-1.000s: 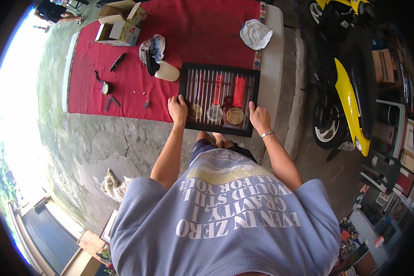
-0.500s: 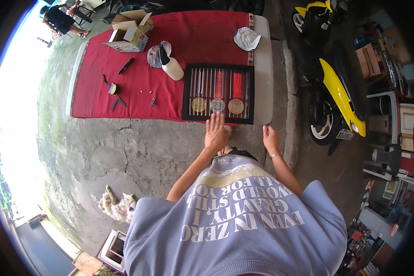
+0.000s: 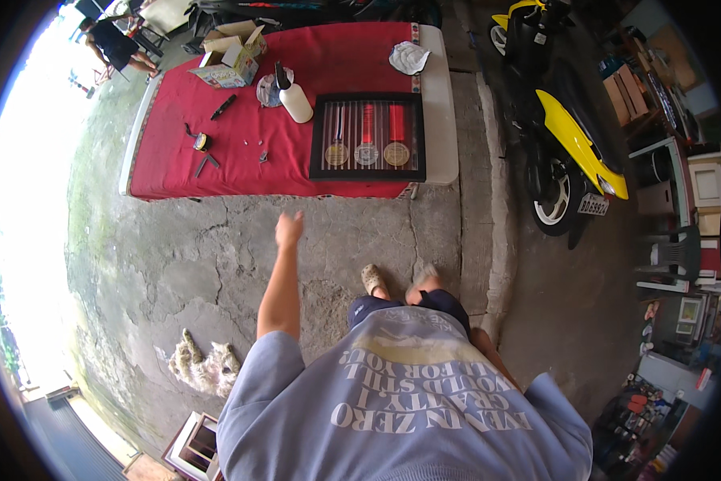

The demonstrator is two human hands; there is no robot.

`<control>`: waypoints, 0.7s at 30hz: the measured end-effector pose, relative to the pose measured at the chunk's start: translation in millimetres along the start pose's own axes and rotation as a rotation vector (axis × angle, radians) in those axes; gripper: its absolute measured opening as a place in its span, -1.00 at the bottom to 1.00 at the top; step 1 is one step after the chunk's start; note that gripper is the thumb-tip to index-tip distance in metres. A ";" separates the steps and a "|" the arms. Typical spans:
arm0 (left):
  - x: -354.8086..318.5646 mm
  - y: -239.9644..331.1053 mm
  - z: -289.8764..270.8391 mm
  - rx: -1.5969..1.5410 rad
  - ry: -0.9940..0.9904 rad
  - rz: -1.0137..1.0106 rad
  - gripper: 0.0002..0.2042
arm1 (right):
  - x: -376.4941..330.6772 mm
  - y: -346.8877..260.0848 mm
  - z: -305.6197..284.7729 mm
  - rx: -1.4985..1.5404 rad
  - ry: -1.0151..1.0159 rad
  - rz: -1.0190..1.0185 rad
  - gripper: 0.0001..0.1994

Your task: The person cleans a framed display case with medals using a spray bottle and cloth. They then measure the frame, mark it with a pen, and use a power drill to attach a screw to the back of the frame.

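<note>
My left hand (image 3: 290,229) hangs in the air just off the near edge of the table, apart from everything. Its fingers are loosely spread and nothing shows in them. Only part of my right forearm (image 3: 492,357) shows beside my shirt; that hand is hidden. A black display frame (image 3: 368,176) lies on the table's right part, untouched. Behind its clear front hang a gold medal (image 3: 337,154), a silver medal (image 3: 366,154) and another gold medal (image 3: 396,154) on ribbons. Left of the frame stands a white spray bottle (image 3: 296,104) with a black top.
On the red tablecloth (image 3: 240,172) are an open carton (image 3: 230,64), a black marker (image 3: 224,107), a tape measure (image 3: 201,143) and crumpled plastic (image 3: 409,58). A yellow motorbike (image 3: 573,140) stands right. A furry animal (image 3: 204,365) lies on the concrete floor, and a person (image 3: 116,44) is far left.
My left hand has left the frame's near edge and moved left and back. My right hand has dropped out of sight. I have stepped back from the table, and my feet now show.
</note>
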State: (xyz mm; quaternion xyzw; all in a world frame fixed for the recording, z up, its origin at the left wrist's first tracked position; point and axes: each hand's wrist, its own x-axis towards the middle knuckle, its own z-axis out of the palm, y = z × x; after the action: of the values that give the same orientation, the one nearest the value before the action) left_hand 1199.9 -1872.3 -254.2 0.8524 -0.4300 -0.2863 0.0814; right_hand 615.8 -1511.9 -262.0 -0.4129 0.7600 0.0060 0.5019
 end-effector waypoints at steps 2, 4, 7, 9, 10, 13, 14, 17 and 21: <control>-1.8 -96.0 -19.7 -0.084 0.050 -0.006 -0.39 | -11.5 20.2 11.3 -0.104 -0.002 0.021 -0.74; -52.1 -147.2 4.7 -0.029 0.101 0.094 -0.46 | -27.8 61.6 21.8 -0.072 0.141 -0.056 -0.74; -131.0 -261.3 24.8 0.382 -0.046 0.000 -0.57 | -31.0 66.5 36.6 0.019 0.122 -0.085 -0.74; -216.3 -250.6 104.7 -0.170 -0.305 -0.349 -0.48 | -36.4 115.7 33.8 0.014 0.203 -0.130 -0.75; -256.9 -253.4 131.6 -0.510 -0.408 -0.615 -0.49 | -41.0 123.5 33.1 0.068 0.193 -0.136 -0.73; -379.4 -203.3 212.2 -0.248 -0.582 -0.351 -0.42 | -76.1 168.5 12.2 0.532 0.120 0.098 -0.71; -407.7 -191.2 227.2 -0.189 -0.618 -0.204 -0.42 | -84.3 190.1 10.1 0.621 0.126 0.133 -0.69; -449.0 -152.6 234.1 -0.072 -0.625 0.179 -0.41 | -84.2 300.2 30.7 0.813 0.187 0.166 -0.73; -445.1 -110.0 215.7 0.208 -0.690 0.500 -0.40 | -119.9 368.0 18.7 0.934 0.303 0.392 -0.72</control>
State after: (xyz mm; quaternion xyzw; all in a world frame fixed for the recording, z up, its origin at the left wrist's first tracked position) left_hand 947.5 -1434.3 -288.0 0.5801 -0.6518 -0.4808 -0.0865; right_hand 415.3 -1186.9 -328.4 0.0084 0.8085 -0.2994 0.5065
